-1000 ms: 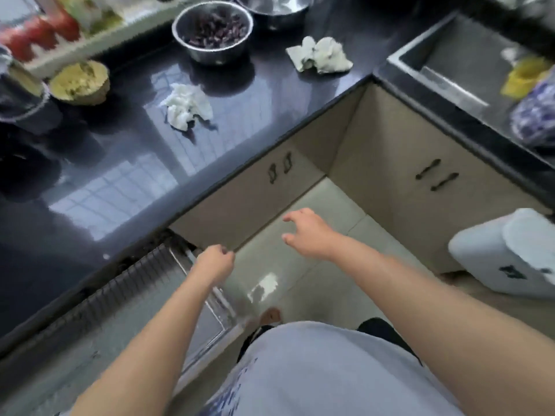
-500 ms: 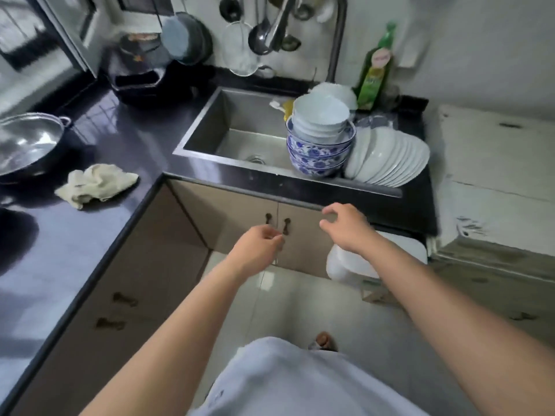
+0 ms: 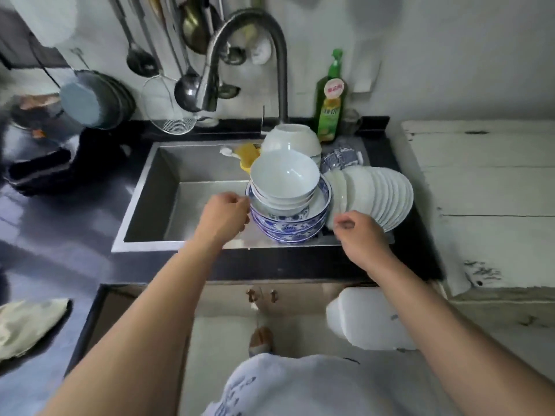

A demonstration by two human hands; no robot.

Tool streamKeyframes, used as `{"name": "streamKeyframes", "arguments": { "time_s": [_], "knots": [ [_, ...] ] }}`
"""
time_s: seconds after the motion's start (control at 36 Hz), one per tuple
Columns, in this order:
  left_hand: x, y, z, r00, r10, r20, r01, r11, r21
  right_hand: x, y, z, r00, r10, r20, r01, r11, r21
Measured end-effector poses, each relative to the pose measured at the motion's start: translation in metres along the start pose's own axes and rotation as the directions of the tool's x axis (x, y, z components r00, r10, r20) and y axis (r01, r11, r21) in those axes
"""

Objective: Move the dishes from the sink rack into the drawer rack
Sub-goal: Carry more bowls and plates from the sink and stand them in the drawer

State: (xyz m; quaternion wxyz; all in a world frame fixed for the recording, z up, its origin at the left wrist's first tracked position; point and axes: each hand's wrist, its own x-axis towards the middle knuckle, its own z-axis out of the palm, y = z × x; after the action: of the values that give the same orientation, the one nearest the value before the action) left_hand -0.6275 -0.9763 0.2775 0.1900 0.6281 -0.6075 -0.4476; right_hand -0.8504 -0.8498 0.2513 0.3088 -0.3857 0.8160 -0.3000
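At the sink's (image 3: pixel 186 166) right end stands a stack of blue-and-white bowls (image 3: pixel 288 226) with several white bowls (image 3: pixel 283 175) nested inside. A row of white plates (image 3: pixel 381 196) stands on edge just to the right, and an overturned white bowl (image 3: pixel 291 139) lies behind. My left hand (image 3: pixel 223 216) is at the stack's left rim with fingers curled; I cannot tell if they touch it. My right hand (image 3: pixel 357 232) hovers loosely curled in front of the plates, at the stack's right side, holding nothing. The drawer rack is out of view.
A curved faucet (image 3: pixel 249 31) arches over the dishes, with ladles and a strainer (image 3: pixel 168 109) hanging behind. A green soap bottle (image 3: pixel 330 100) stands at the back. A white bin (image 3: pixel 369 319) sits on the floor below right. A cloth (image 3: pixel 27 325) lies on the dark counter at left.
My view swung from the open drawer rack at the left counter to the sink. Both hands rose and reached forward to the two sides of the bowl stack.
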Motion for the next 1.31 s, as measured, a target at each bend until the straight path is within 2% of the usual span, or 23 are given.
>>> {"name": "streamKeyframes", "arguments": {
  "time_s": [0.06, 0.11, 0.22, 0.33, 0.39, 0.44, 0.5, 0.64, 0.72, 0.78, 0.86, 0.92, 1.0, 1.08, 1.31],
  "knots": [
    [0.042, 0.016, -0.009, 0.999, 0.032, -0.01, -0.031, 0.996, 0.081, 0.012, -0.009, 0.005, 0.999, 0.036, -0.032, -0.036, 0.999, 0.013],
    [0.079, 0.033, -0.011, 0.997, 0.045, 0.061, -0.058, 0.97, 0.238, 0.024, -0.018, 0.008, 0.996, 0.061, -0.065, -0.061, 0.998, 0.012],
    [0.124, 0.054, -0.003, 0.97, 0.008, 0.243, -0.143, 0.825, 0.547, 0.033, -0.024, 0.011, 0.988, 0.105, -0.111, -0.103, 0.994, 0.027],
    [0.142, 0.06, 0.0, 0.936, -0.019, 0.351, -0.225, 0.735, 0.639, 0.041, -0.021, 0.014, 0.979, 0.165, -0.116, -0.159, 0.985, 0.063],
    [0.146, 0.066, 0.0, 0.928, 0.0, 0.372, -0.247, 0.749, 0.614, 0.044, -0.021, 0.015, 0.976, 0.187, -0.108, -0.18, 0.981, 0.077],
    [0.146, 0.069, -0.001, 0.904, 0.027, 0.426, -0.319, 0.705, 0.634, 0.047, -0.022, 0.016, 0.976, 0.194, -0.096, -0.187, 0.98, 0.073],
    [0.149, 0.072, 0.0, 0.913, 0.035, 0.407, -0.31, 0.709, 0.634, 0.05, -0.024, 0.015, 0.975, 0.2, -0.098, -0.193, 0.978, 0.078],
    [0.149, 0.081, -0.009, 0.953, 0.09, 0.288, -0.229, 0.838, 0.495, 0.059, -0.03, 0.014, 0.971, 0.215, -0.104, -0.207, 0.974, 0.088],
    [0.137, 0.081, -0.038, 0.965, 0.069, 0.253, -0.133, 0.96, 0.246, 0.066, -0.04, 0.01, 0.975, 0.18, -0.13, -0.175, 0.983, 0.048],
    [0.12, 0.07, -0.062, 0.97, 0.031, 0.24, -0.049, 0.996, 0.07, 0.074, -0.051, 0.008, 0.978, 0.142, -0.154, -0.142, 0.99, 0.011],
    [0.094, 0.042, -0.088, 0.977, -0.042, 0.209, 0.105, 0.949, -0.298, 0.091, -0.068, 0.009, 0.98, 0.088, -0.179, -0.107, 0.989, -0.099],
    [0.081, 0.019, -0.098, 0.971, -0.113, 0.211, 0.195, 0.884, -0.424, 0.104, -0.08, 0.012, 0.984, 0.075, -0.161, -0.111, 0.968, -0.227],
    [0.075, -0.02, -0.109, 0.965, -0.212, 0.156, 0.262, 0.829, -0.495, 0.123, -0.094, 0.021, 0.989, 0.11, -0.097, -0.141, 0.888, -0.437],
    [0.071, -0.048, -0.112, 0.95, -0.305, 0.066, 0.299, 0.829, -0.473, 0.135, -0.095, 0.029, 0.986, 0.158, -0.047, -0.158, 0.823, -0.546],
    [0.052, -0.08, -0.106, 0.91, -0.414, -0.012, 0.344, 0.772, -0.535, 0.148, -0.099, 0.029, 0.972, 0.234, 0.027, -0.158, 0.735, -0.66]
  ]
}}
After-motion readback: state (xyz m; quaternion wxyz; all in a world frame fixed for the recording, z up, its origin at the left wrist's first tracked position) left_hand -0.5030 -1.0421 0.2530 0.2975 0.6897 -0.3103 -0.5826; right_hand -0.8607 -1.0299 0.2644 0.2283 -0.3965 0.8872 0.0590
